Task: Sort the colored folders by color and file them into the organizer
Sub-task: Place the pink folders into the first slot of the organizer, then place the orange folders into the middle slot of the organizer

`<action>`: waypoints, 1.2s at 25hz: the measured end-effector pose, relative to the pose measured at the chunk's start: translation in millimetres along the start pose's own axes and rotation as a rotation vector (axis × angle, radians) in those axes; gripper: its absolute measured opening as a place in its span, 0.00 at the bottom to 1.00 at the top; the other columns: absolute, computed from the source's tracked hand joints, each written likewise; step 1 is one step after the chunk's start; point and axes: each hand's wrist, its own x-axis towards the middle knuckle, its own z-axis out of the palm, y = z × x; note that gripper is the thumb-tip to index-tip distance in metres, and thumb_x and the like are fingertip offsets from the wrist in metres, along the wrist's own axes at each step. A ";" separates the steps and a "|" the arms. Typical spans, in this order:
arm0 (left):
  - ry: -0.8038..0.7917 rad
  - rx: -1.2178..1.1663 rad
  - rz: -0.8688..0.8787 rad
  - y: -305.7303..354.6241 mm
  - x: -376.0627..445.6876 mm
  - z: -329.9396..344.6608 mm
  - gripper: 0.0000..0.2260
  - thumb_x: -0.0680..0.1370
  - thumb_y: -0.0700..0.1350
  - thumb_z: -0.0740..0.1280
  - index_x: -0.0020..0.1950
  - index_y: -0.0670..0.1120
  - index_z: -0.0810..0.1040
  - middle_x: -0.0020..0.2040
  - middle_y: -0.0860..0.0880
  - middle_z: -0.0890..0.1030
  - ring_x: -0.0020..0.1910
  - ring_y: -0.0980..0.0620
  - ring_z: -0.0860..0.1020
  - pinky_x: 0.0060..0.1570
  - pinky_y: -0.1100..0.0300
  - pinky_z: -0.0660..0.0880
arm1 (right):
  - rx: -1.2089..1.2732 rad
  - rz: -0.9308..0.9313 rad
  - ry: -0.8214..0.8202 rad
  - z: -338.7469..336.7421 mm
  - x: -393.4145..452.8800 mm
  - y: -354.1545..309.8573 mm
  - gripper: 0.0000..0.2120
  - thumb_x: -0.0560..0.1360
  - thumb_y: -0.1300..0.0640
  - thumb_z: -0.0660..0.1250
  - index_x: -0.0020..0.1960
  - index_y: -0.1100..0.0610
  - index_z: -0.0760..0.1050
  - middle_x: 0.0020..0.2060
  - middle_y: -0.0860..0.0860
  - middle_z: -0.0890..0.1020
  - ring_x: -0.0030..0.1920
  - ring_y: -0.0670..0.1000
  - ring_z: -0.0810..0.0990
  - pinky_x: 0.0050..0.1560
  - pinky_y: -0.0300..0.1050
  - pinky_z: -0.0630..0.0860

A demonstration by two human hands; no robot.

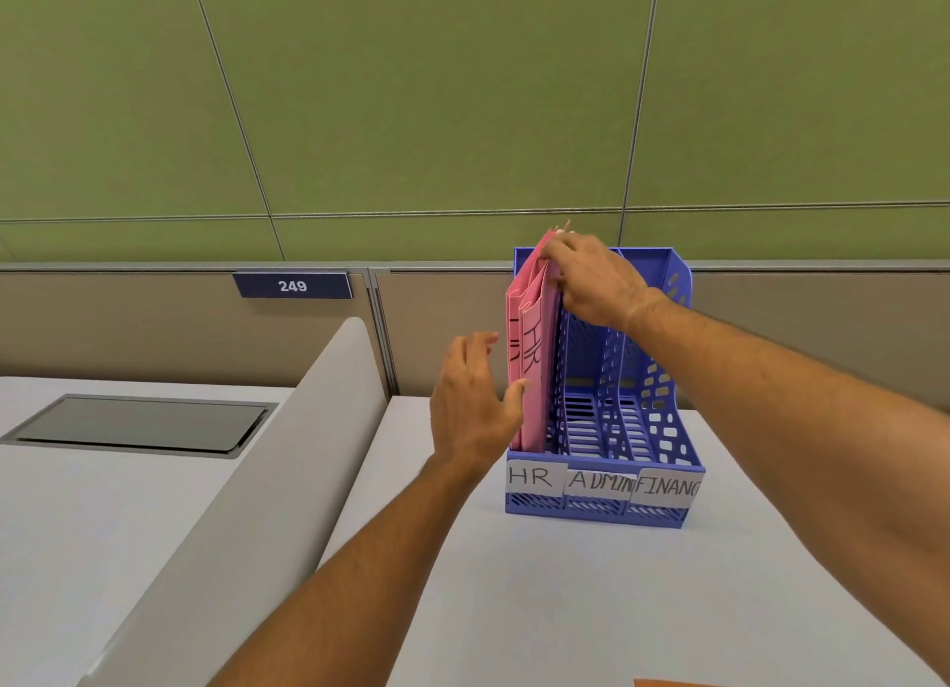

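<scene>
Fingers of the right hand (591,285) pinched the top edge of the pink folders (534,357), which stood upright in the leftmost slot of the blue organizer (663,460) on the desk (565,594). Relaxed, the left hand (475,404) touched the folders' front edge, thumb against them. Folders read "HR"; the slot labels read "HR", "ADMIN", "FINANC". A wall plate (293,285) read "249".
</scene>
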 end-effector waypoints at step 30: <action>-0.260 0.364 0.131 23.2 -80.4 -87.4 0.45 0.71 0.68 0.61 0.78 0.49 0.43 0.79 0.41 0.45 0.78 0.42 0.45 0.76 0.45 0.47 | -0.090 0.333 -0.043 -30.1 -202.5 -91.2 0.41 0.74 0.34 0.57 0.78 0.55 0.49 0.77 0.58 0.53 0.77 0.57 0.51 0.76 0.58 0.52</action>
